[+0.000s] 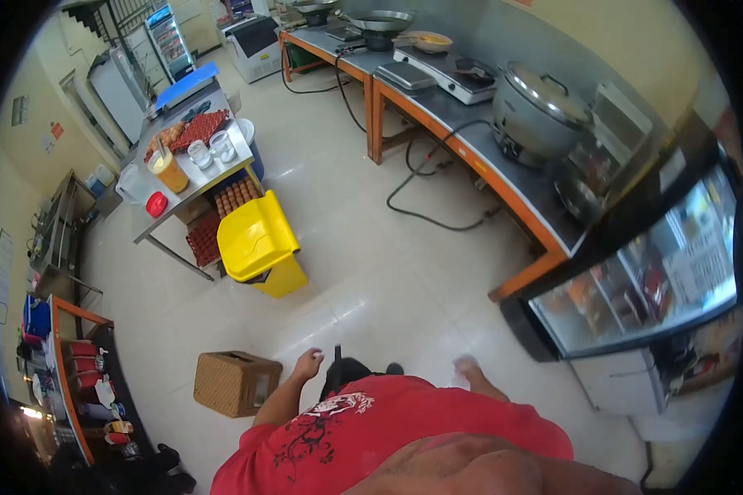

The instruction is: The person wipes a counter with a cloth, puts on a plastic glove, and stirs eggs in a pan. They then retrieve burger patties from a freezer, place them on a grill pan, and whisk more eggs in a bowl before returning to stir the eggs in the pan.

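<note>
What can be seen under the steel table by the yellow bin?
Under the table, what look like brown eggs and dark red trays; the yellow bin covers part.

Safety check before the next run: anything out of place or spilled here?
Yes, one thing: a dark hose or cable hangs off the orange-edged counter and loops onto the open floor, a possible trip hazard. No obvious spill; the bright floor patches look like reflections.

The left arm (285,400) reaches forward, bent at the elbow, its hand (308,364) loosely curled. The right arm (488,386) is forward too, its blurred hand (466,364) well apart from the left; finger pose is unclear.
</note>
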